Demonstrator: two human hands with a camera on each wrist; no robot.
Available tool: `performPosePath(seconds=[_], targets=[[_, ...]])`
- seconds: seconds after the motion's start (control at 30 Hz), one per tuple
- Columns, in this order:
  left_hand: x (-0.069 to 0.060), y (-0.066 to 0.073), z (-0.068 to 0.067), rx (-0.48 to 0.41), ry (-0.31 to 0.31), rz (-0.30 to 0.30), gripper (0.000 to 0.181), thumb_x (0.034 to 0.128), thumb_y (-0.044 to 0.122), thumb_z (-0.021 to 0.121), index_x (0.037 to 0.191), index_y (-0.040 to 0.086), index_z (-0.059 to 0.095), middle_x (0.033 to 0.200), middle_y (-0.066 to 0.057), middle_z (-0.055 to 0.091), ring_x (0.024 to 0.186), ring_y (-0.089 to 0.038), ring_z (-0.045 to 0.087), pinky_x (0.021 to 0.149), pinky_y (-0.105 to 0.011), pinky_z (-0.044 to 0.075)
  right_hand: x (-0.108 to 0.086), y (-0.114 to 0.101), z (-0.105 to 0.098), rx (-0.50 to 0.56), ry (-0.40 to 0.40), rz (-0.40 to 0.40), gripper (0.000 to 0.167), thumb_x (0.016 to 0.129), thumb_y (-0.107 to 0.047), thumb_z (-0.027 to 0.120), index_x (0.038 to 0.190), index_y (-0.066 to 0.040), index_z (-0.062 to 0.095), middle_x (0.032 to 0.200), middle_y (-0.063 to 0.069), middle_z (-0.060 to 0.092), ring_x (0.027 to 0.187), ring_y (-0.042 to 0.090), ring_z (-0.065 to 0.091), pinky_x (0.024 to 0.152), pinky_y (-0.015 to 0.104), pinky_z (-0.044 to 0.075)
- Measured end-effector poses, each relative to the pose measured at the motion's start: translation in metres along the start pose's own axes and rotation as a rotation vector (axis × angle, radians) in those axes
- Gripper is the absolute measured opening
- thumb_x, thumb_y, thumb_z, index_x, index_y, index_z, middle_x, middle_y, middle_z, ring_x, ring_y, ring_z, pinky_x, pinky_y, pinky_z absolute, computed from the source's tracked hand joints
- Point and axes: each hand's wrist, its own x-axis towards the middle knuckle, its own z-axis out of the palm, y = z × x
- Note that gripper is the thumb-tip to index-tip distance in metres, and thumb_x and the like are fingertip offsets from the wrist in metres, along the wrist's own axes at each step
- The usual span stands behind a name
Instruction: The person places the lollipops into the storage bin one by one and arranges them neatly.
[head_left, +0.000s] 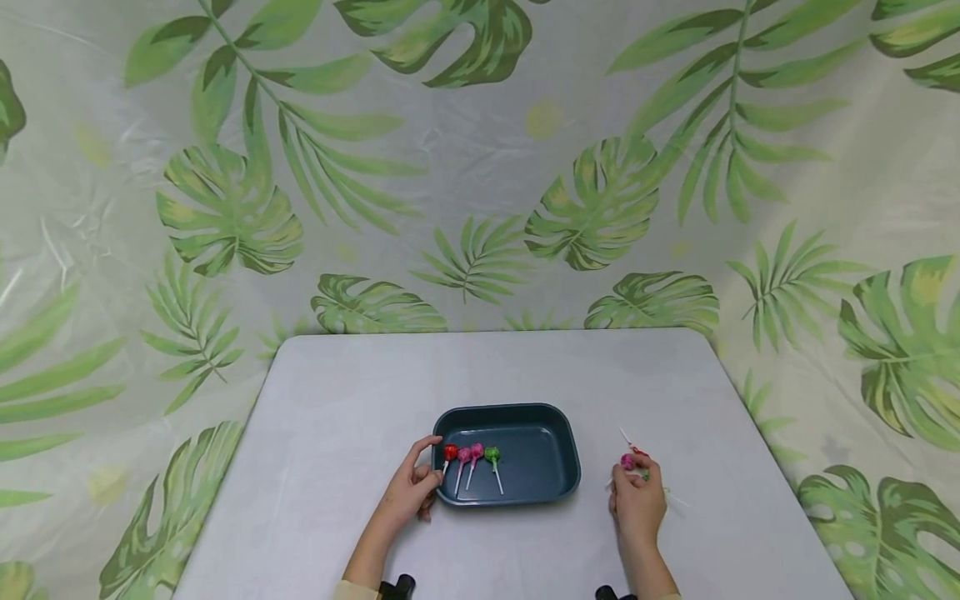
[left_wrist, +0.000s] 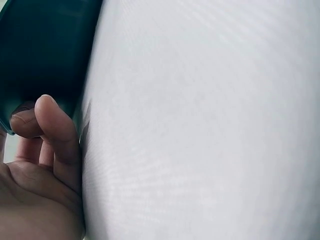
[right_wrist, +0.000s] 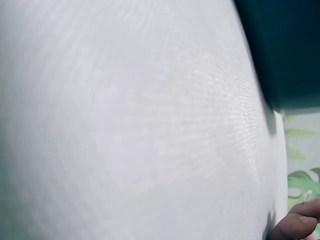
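A dark blue-green tray (head_left: 536, 458) stands on the table, with a red lollipop (head_left: 450, 452), two pink lollipops (head_left: 477, 450) and a green lollipop (head_left: 492, 454) lying side by side in its left half. At the tray's left end my left hand (head_left: 408, 492) holds the rim between thumb and fingers. To the right of the tray, my right hand (head_left: 637, 504) has its fingertips bent together at a pink lollipop (head_left: 627, 460) and seems to pinch it. Behind those fingers lie a red lollipop (head_left: 639, 451) and a green one (head_left: 645, 476), partly hidden.
The table (head_left: 360, 392) has a white cover. A leaf-patterned curtain (head_left: 480, 167) hangs behind it and along both sides. White lollipop sticks (head_left: 677, 498) point out around my right hand.
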Motion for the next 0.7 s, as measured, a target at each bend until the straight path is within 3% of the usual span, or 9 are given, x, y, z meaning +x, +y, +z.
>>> performPosePath(seconds=[0.5,0.7], targets=[[-0.0004,-0.0007,0.0005,0.013,0.014,0.002,0.059,0.1019,0.013,0.064,0.154,0.033,0.046,0.069,-0.003,0.049,0.047,-0.018,0.047,0.044,-0.027,0.050,0.0060,-0.0001,0.0012,-0.053,-0.033,0.014,0.054,0.090,-0.007,0.065,0.142,-0.009,0.051,0.060,-0.012,0.055,0.038,0.005,0.044,0.036,0.019,0.037],[-0.0007,-0.0010,0.0006,0.010,0.014,0.008,0.059,0.1019,0.012,0.064,0.154,0.033,0.046,0.069,-0.002,0.049,0.047,-0.018,0.047,0.044,-0.027,0.050,0.0079,-0.0001,0.0008,-0.087,-0.052,0.043,0.049,0.092,-0.010,0.066,0.139,-0.010,0.052,0.061,-0.007,0.054,0.040,0.009,0.045,0.038,0.021,0.039]])
